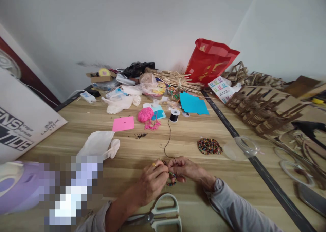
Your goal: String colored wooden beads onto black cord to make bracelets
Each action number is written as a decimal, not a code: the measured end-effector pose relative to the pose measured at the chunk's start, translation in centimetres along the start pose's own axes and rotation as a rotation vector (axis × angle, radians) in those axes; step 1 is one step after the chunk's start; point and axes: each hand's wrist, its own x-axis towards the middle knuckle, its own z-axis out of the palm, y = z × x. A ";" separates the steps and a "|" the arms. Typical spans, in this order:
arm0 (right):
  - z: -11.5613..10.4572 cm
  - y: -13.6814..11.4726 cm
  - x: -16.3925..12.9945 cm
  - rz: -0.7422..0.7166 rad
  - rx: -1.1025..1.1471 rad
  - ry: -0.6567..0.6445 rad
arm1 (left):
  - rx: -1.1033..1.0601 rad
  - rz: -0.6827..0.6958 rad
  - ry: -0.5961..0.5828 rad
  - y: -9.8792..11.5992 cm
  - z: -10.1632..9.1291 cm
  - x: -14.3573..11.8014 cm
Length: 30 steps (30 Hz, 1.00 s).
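A craft workroom: the wooden desk (76,123) is strewn with beads (209,146), yarn (145,114), thread spool (174,115), coloured paper (193,104), sticks (175,79) and scissors (158,215).

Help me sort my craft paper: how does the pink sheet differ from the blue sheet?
The pink sheet is smaller; the blue sheet is larger. The pink sheet lies alone on bare wood; the blue sheet lies farther back, next to the clutter by the sticks. Both lie flat on the table.

One scissors (159,214), one thread spool (174,115), one bead pile (209,146), two hands.
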 end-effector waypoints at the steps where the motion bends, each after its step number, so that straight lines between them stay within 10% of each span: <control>1: 0.0 -0.2 -0.1 -0.012 -0.017 0.001 | -0.001 -0.001 0.016 0.0 0.0 0.0; 30: 1.9 -2.1 -1.9 -0.333 -0.719 0.223 | -0.426 -0.225 0.092 0.6 0.1 0.3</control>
